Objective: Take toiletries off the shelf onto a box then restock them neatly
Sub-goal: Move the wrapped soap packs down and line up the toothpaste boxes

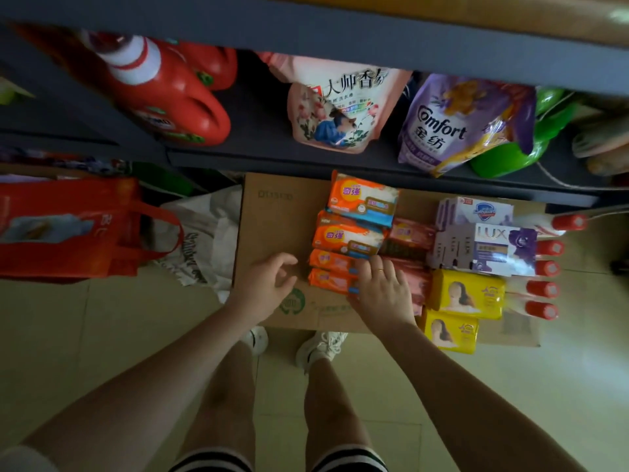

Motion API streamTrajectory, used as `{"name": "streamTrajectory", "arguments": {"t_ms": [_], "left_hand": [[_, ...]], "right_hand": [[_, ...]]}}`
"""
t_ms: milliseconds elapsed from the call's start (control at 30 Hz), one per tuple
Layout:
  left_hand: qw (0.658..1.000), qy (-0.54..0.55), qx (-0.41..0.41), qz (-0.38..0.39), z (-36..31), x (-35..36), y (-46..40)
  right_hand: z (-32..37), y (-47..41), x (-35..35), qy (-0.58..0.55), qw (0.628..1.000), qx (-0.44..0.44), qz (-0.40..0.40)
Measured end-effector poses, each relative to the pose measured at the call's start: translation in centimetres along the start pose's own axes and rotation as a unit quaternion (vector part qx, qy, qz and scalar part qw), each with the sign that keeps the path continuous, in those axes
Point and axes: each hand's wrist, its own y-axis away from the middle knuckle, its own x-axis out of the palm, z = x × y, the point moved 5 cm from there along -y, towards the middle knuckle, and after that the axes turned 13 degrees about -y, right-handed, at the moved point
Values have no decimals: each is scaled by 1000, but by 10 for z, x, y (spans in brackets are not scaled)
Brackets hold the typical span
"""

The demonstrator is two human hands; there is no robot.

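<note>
Both our hands are down on the cardboard box [272,212]: left hand [263,284] loosely open and empty, right hand [381,287] spread flat over the orange soap packs [332,272].

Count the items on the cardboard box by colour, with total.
Orange soap packs: 4
Pink packs: at least 2, partly hidden by the right hand
Yellow soap packs: 2
White/purple boxes: 2
Red-capped tubes: 5
Total: at least 15

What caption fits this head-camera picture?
Both hands reach for orange soap packs on a cardboard box below the shelf.
</note>
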Motion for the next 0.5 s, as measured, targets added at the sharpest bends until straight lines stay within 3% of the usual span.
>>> {"name": "streamTrajectory", "arguments": {"t_ms": [167,233,367,500], "left_hand": [[996,-30,54,-62,-17,-62,4],[994,-38,65,-77,-28,-92,6],[970,-88,158,-162,-60,-161,13],[892,-183,279,-306,-95,-238,30]], "right_hand": [[14,-4,-29,-29,994,33,100],[27,-9,-58,-80,993,0,85],[63,-16,-154,-201,970,-111,-78],[101,-17,-253,-250,918,-213,-221]]}}
